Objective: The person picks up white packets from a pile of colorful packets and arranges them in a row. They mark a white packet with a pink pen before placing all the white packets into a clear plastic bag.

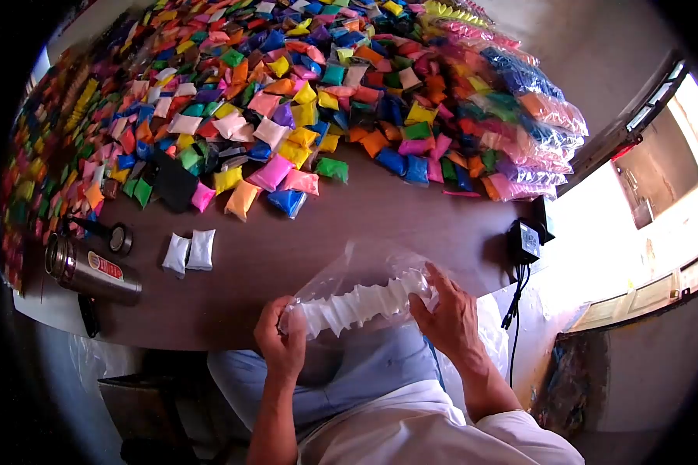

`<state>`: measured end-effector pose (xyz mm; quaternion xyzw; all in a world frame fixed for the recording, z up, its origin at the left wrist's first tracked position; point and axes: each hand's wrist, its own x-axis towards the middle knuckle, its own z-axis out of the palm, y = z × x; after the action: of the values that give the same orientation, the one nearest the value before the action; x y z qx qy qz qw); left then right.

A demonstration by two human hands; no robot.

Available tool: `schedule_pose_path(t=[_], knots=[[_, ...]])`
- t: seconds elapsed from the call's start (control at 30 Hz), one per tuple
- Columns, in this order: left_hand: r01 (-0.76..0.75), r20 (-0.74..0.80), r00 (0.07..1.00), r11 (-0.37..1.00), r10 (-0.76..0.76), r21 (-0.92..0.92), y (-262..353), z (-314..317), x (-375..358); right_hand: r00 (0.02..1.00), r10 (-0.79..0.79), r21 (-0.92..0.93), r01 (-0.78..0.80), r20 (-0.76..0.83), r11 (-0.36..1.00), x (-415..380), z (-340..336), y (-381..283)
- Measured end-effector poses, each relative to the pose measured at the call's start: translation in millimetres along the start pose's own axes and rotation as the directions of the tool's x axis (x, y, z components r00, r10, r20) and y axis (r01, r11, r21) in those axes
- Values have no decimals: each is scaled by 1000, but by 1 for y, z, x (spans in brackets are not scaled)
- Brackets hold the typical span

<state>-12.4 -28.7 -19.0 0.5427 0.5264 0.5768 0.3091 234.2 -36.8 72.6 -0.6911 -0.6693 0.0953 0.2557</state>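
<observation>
A clear plastic bag (pixel 329 280) with a row of white packets (pixel 361 306) inside is held above my lap at the table's front edge. My left hand (pixel 281 335) grips its left end, thumb and fingers closed on the plastic. At the right end my right hand (pixel 444 311) is closed on the bag, thumb in front and fingers behind. Two loose white packets (pixel 188 252) lie side by side on the brown table (pixel 233 298), to the left of the bag.
Many small coloured packets (pixel 271 132) are heaped across the table's back. Filled clear bags (pixel 551 116) are stacked at the back right. A steel flask (pixel 93 269) lies at the left near a round lid (pixel 120 239). A black device (pixel 524 242) with a cable is at the right edge.
</observation>
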Motion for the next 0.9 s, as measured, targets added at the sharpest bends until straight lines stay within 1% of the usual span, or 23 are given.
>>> schedule_pose_path(t=[0.07, 0.13, 0.2, 0.23, 0.3, 0.37, 0.4, 0.47, 0.5, 0.53, 0.57, 0.6, 0.67, 0.7, 0.77, 0.8, 0.87, 0.9], knots=[[9, 60, 998, 999, -12, 40, -3, -3, -1, 1000, 5, 7, -5, -24, 1000, -1, 1, -2], [32, 64, 997, 999, -34, 41, -4, -4, -2, 998, -65, -136, 65, 1, 989, -1, 3, 3], [56, 66, 996, 998, -58, 40, -6, -4, -3, 996, -85, -163, 86, 17, 983, 2, 12, 20], [28, 49, 998, 999, -30, 40, -6, -3, -2, 994, -102, -189, 106, 30, 976, 2, 14, 26], [-3, 32, 999, 999, 2, 33, -5, 0, 1, 995, -99, -187, 103, 30, 977, 5, 8, 23], [-106, 9, 994, 992, 105, 74, -4, 0, 2, 995, -95, -183, 99, 31, 978, 4, 3, 17], [-107, 8, 994, 992, 107, 73, -5, 0, 2, 995, -91, -169, 96, 36, 981, 4, -1, 12], [-47, -4, 999, 997, 47, 68, -8, -1, -1, 995, -91, -149, 97, 48, 984, 1, -6, 4], [-45, -7, 999, 996, 45, 74, -6, -2, -2, 998, -63, -123, 61, -10, 991, -1, -8, 1], [13, 0, 1000, 999, -13, 30, -2, -1, -2, 997, -31, -95, 25, -71, 995, -3, -11, -2], [70, 10, 998, 997, -70, -14, 2, -1, -2, 995, -61, -49, 58, -77, 997, -2, -14, -6], [66, 10, 998, 998, -66, -11, 1, -1, -2, 995, -62, -46, 58, -80, 997, -4, -17, -9], [74, 46, 996, 996, -71, -51, -5, -3, -3, 984, -171, 180, 178, -54, 967, -5, -20, -17], [70, 32, 997, 997, -68, -39, -7, -4, -2, 982, -183, 194, 190, -52, 962, -4, -22, -24], [-69, 43, 997, 995, 66, 67, -9, -6, -2, 955, -296, 359, 280, -10, 890, -1, -26, -40], [-71, 19, 997, 993, 69, 97, -7, -8, -1, 959, -285, 443, 253, 5, 860, 1, -26, -49], [-17, 14, 1000, 995, 16, 97, -1, -5, 0, 912, -407, 443, 387, -54, 809, 15, -30, -68], [-18, -5, 1000, 993, 19, 119, 0, -5, -1, 894, -444, 420, 424, -54, 803, 22, -31, -78]])
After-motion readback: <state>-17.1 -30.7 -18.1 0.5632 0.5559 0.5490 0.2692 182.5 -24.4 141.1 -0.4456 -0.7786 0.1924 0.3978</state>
